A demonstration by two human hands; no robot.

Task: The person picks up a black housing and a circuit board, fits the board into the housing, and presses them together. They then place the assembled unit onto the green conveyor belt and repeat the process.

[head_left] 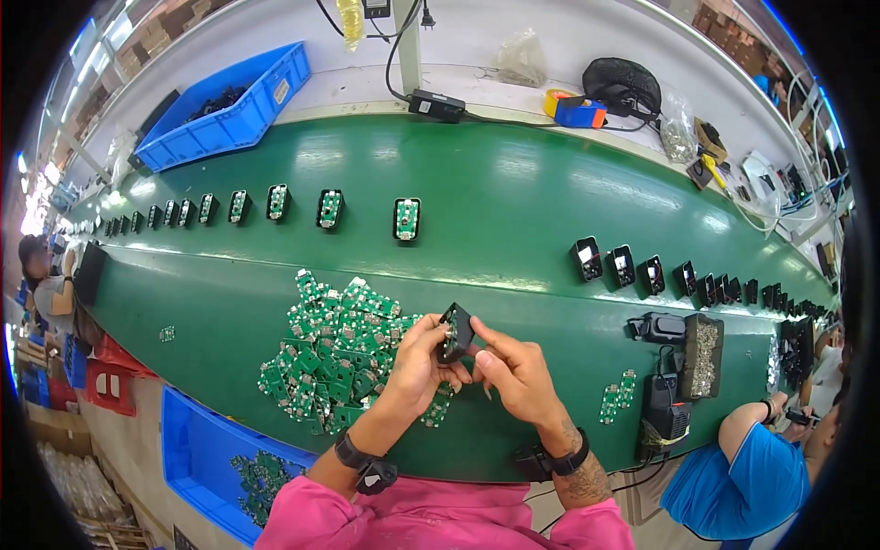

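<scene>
Left hand (417,367), right hand (519,374) both clamped on black case (458,332), over bench (513,211) toward near edge. Messy heap of green circuit boards (335,353) just left, blue bin (220,136) at far edge.

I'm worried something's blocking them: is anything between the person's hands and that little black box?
Nothing visible is in the way. The left hand holds the small black boxy plastic-looking case, and the right hand touches its side. The heap of flat green circuit boards lies on the smooth green table below, not between.
</scene>
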